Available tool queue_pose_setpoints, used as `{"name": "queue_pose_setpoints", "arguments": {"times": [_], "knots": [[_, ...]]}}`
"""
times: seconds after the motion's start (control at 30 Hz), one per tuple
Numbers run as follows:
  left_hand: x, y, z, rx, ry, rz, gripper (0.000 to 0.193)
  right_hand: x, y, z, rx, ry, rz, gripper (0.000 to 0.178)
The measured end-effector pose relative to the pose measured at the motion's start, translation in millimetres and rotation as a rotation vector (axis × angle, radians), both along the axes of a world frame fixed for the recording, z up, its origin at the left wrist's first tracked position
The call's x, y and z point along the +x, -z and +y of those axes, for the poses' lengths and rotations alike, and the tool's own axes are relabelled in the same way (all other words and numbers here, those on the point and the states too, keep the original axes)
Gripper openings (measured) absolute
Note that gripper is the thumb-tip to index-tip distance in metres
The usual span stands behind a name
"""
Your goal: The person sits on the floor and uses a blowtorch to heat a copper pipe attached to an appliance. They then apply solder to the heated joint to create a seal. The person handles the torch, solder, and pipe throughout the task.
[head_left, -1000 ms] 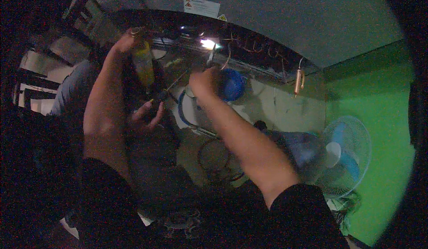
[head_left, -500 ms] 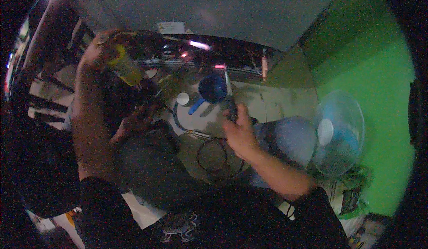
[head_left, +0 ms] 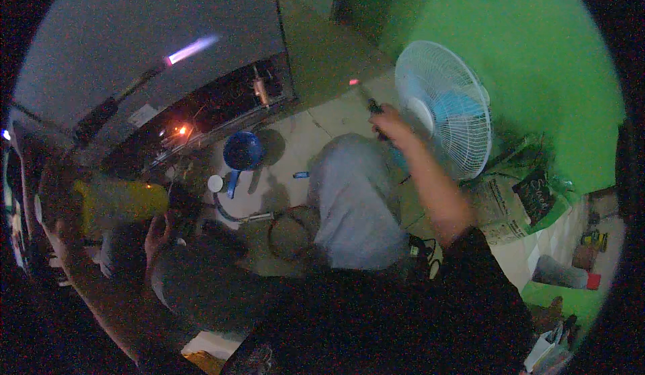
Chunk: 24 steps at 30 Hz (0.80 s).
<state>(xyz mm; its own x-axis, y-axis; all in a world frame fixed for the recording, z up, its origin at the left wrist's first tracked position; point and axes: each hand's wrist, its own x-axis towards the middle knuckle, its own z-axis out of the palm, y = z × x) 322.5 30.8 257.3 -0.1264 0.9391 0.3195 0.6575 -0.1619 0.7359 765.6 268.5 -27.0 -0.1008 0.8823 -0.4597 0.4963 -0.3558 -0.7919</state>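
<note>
At the left, my left hand (head_left: 55,204) is wrapped round a blowtorch (head_left: 97,120) with a yellow gas canister (head_left: 124,204). A violet-white flame (head_left: 191,50) streams from its nozzle. Motion blur softens the fingers. Another hand (head_left: 157,234) lies just below the canister; whose it is I cannot tell. My right hand (head_left: 391,126), near the fan, is closed on a dark-handled tool (head_left: 373,106) with a slim metal shaft. Its far end glows pinkish red; the exact kind of tool is unclear. Flame and glowing end are well apart.
A blue dipper (head_left: 242,151), a white disc (head_left: 215,184), a small blue item (head_left: 301,175) and a hose (head_left: 245,218) lie on the tiled floor. The fan (head_left: 447,106) stands by the green wall (head_left: 537,59). An orange glow (head_left: 181,130) shows below the grey panel (head_left: 201,6).
My view has turned to the right. My right hand has carried the glowing tool away from the torch toward the fan. The torch has swung to the left, its flame now pointing up and away.
</note>
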Motion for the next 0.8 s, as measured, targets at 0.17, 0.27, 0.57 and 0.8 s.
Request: {"name": "queue_pose_setpoints", "arguments": {"times": [0.17,0.27,0.57,0.8], "knots": [[43.4,35.4,18.8,0.009,-0.189,-0.069,0.060,-4.0,205.1,83.8,0.805,-0.737,-0.642,0.014],[63.2,51.5,23.8,-0.002,-0.256,-0.098,0.060,-14.0,274.3,111.5,0.893,-1.091,-1.120,0.014],[93.5,89.9,45.9,-0.014,-0.314,-0.146,0.061,-25.3,430.1,170.0,0.872,-1.014,-1.153,0.012],[111.5,95.1,54.4,-0.005,-0.325,-0.162,0.061,-1.1,427.7,112.3,0.595,-0.421,-1.025,0.016]]}}
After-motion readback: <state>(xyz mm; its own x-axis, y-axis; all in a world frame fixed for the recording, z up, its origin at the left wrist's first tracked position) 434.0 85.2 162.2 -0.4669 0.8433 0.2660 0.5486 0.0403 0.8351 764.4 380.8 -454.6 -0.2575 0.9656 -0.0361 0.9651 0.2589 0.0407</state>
